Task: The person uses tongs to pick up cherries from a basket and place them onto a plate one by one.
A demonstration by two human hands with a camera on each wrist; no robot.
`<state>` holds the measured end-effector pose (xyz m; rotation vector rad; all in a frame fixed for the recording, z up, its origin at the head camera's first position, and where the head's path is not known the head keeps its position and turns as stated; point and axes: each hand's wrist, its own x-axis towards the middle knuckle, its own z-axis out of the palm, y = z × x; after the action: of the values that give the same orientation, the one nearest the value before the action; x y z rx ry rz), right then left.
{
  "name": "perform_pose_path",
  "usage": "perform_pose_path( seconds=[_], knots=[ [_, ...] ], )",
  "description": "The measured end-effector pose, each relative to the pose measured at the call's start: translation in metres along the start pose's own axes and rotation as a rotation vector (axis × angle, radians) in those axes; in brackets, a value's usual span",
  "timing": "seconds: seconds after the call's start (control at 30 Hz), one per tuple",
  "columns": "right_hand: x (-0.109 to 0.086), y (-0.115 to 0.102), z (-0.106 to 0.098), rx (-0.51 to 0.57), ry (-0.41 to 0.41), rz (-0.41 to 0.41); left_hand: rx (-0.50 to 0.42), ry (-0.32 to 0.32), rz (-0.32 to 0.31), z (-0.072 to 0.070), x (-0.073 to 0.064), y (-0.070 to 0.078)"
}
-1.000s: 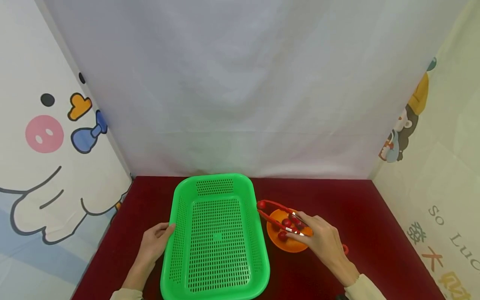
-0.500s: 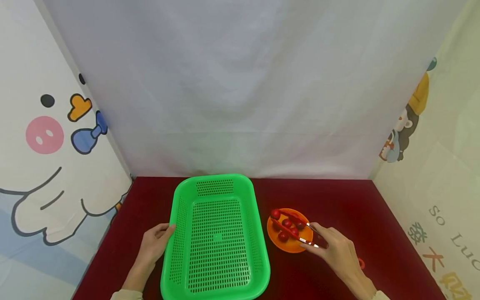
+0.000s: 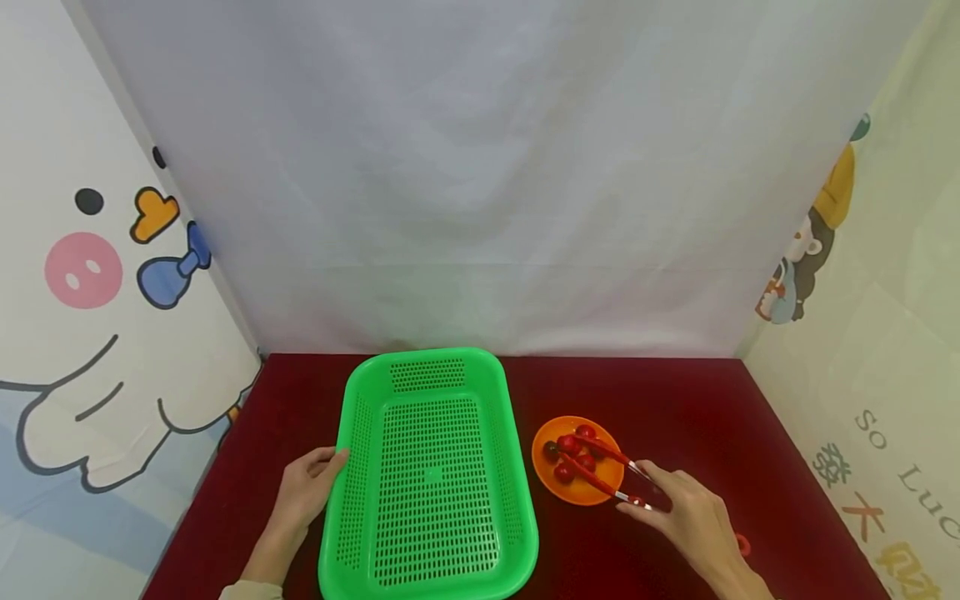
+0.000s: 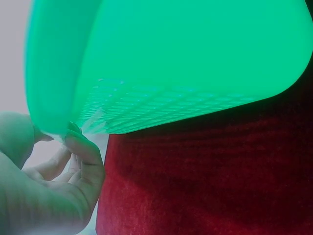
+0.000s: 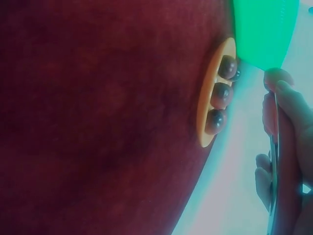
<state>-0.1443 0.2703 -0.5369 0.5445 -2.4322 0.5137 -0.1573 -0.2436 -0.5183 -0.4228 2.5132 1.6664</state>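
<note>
My left hand (image 3: 311,487) pinches the left rim of a green perforated plastic basket (image 3: 352,433); thumb and fingers meet at that rim in the left wrist view. My right hand (image 3: 693,517) holds a pair of tongs (image 3: 611,492) with red arms and shiny metal parts, pointing left over an orange plate (image 3: 577,498). Several small round red fruits (image 3: 564,472) lie on the plate. The tong arms stand apart, their tips among the fruits; whether they grip one cannot be told. In the right wrist view, the fruits (image 5: 221,95) sit on the plate's far side from the fingers.
A dark red cloth (image 3: 660,400) covers the table. The basket stands left of the plate, a small gap between them. A pale curtain (image 3: 480,208) hangs behind, with printed cloth panels (image 3: 862,350) at both sides.
The tongs with a red fruit at their tips have moved from beside the basket's right rim back over the plate. My right hand has shifted right and nearer. The left hand stays put.
</note>
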Motion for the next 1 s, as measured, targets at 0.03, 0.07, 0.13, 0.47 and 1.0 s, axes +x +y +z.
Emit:
perform_pose_path(
  seconds=[0.03,0.07,0.13,0.47,1.0],
  knots=[
    [-0.002,0.0,-0.001,-0.006,-0.017,0.016,-0.002,0.001,0.002,0.0,0.0,0.0],
    [-0.004,0.0,-0.002,-0.01,-0.035,0.032,-0.002,0.002,0.004,0.0,0.0,0.0],
    [-0.007,0.0,-0.004,-0.019,-0.065,0.059,-0.005,0.002,0.008,0.0,-0.001,-0.001],
    [-0.017,-0.001,-0.013,-0.064,-0.199,0.174,-0.006,0.005,0.01,0.0,-0.002,0.001],
    [-0.015,0.001,-0.027,-0.082,-0.353,0.211,-0.017,-0.003,0.007,0.0,-0.002,-0.001]
  ],
)
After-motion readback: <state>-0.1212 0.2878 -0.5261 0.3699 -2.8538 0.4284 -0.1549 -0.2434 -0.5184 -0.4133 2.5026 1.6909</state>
